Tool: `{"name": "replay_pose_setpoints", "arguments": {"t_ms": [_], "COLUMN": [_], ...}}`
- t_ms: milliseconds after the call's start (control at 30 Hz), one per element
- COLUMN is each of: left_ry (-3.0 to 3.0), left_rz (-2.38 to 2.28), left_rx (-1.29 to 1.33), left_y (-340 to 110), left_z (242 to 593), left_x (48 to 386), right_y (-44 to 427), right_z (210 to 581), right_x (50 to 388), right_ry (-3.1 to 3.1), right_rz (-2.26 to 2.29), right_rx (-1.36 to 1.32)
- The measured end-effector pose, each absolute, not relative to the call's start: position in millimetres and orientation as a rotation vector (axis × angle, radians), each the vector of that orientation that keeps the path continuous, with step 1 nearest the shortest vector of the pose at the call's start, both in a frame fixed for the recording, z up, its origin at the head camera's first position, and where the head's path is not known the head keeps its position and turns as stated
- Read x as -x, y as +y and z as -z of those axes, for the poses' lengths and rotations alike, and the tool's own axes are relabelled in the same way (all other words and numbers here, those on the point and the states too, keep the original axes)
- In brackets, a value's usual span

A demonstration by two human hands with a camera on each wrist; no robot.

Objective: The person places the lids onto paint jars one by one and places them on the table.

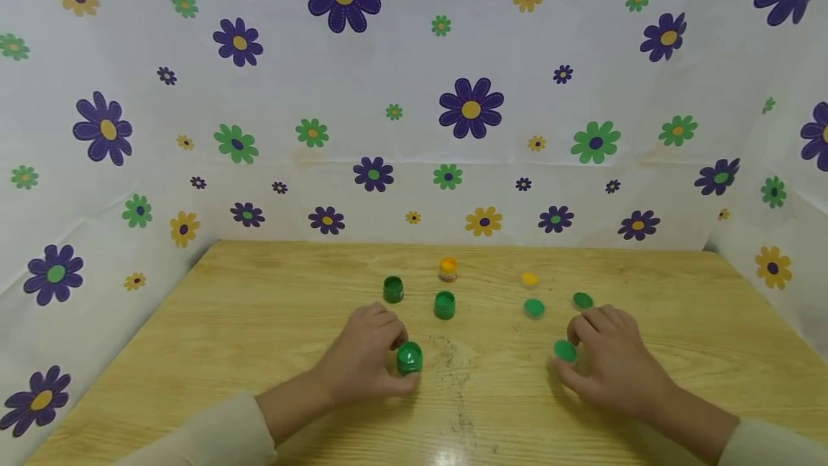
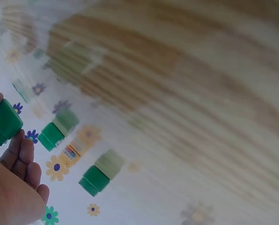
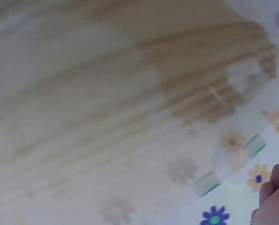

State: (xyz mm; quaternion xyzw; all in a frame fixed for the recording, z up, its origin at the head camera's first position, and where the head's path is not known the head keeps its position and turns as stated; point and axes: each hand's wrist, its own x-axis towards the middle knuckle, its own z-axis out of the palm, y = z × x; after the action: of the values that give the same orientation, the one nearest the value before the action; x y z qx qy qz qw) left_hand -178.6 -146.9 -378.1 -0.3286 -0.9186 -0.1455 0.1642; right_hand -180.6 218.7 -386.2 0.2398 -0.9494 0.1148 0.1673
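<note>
My left hand [image 1: 369, 354] grips a small open jar of green paint [image 1: 410, 358] by its sides, at the near middle of the table. In the left wrist view the same green jar sits between thumb and fingers at the left edge. To the right, my right hand [image 1: 611, 362] pinches a round green lid [image 1: 566, 351] between thumb and forefinger. Beyond the left hand stand a dark green jar [image 1: 393, 290], another green jar [image 1: 444, 305] and an orange-yellow jar [image 1: 448, 270], all uncapped. In the right wrist view only some right-hand fingers show; the held lid is hidden.
A yellow lid [image 1: 530, 279], a green lid [image 1: 534, 308] and a dark green lid [image 1: 583, 300] lie beyond the right hand. Dark specks mark the wooden table [image 1: 291, 293] between the hands. A flower-patterned sheet [image 1: 401, 70] hangs behind and at both sides.
</note>
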Motion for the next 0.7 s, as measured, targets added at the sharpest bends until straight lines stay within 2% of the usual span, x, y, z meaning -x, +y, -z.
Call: {"name": "replay_pose_setpoints", "arguments": {"t_ms": [700], "left_ry": [-2.594], "left_rz": [0.471], "left_rx": [1.052], "left_y": [-116], "left_z": [375], "left_x": [164], "right_y": [151], "right_z": [366], "right_x": [143], "right_ry": [-2.747], "right_rz": [-0.537], "right_rx": [-0.852]}}
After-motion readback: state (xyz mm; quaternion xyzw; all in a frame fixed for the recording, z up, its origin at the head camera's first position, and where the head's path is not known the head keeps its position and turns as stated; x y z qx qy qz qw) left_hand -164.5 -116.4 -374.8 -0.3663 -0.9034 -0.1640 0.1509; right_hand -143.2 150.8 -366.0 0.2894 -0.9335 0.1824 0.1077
